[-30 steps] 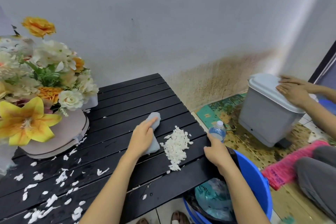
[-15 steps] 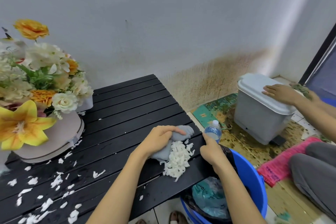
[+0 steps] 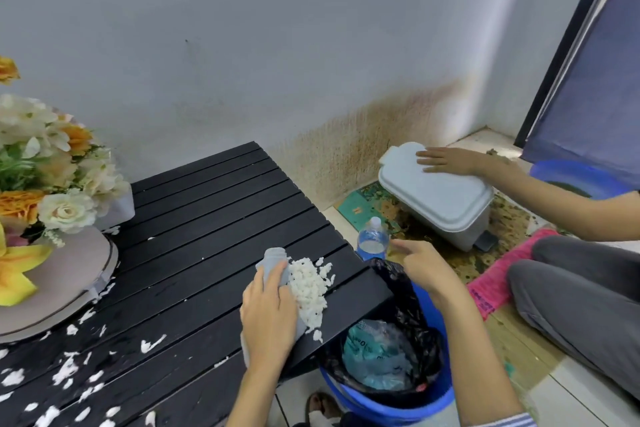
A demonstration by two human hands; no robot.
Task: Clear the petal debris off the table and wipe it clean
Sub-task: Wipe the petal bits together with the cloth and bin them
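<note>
Since the earlier frames your left hand (image 3: 268,314) has pushed the grey cloth (image 3: 273,265) and the petal heap (image 3: 309,289) toward the 4 o'clock edge of the table; your right hand (image 3: 424,265) has lifted off that edge and now hovers over the bin.

Table (image 3: 214,218): black, slatted and rigid. Expect fragments to lodge in the gaps between slats.

Blue bucket (image 3: 391,404): just below the table's 4 o'clock corner, lined with a black bag (image 3: 403,291) and holding crumpled teal plastic. Print on the plastic is too blurred to read.

Cloth: soft and limp; your left palm lies flat on it, fingers straight, pressing. Press it from above.

Heap: white, very light, loose bits touching the cloth's right edge. Judgement: they will scatter if you flick, so sweep slowly.

Loose petals (image 3: 69,369) lie scattered at 8 o'clock, near the flower arrangement (image 3: 52,191).

Right hand: fingers loosely spread, holding nothing.

Water bottle (image 3: 372,241) at 2 o'clock: label not legible.
</note>
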